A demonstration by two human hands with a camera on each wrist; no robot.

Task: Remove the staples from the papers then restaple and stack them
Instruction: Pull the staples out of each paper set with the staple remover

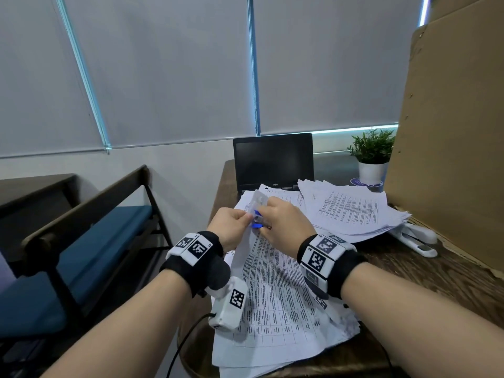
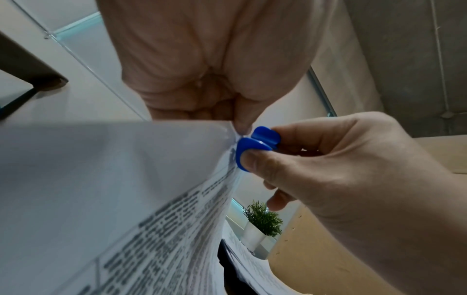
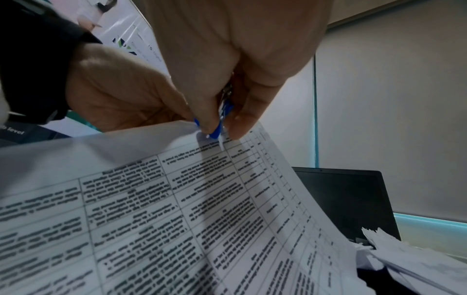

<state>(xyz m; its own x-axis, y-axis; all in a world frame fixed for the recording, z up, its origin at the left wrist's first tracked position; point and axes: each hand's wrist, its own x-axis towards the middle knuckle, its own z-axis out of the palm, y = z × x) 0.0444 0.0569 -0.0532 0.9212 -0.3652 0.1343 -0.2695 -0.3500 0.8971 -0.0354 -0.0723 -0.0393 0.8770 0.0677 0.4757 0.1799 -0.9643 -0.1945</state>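
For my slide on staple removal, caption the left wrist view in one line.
Left hand pinches the paper corner while the right hand squeezes a blue staple remover onto it.

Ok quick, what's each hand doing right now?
Left hand: pinching the corner of the papers.
Right hand: squeezing the blue staple remover at that corner.

Dark wooden table (image 1: 425,271) — printed papers (image 1: 278,309), laptop (image 1: 273,162), white stapler (image 1: 417,240), potted plant (image 1: 373,156)
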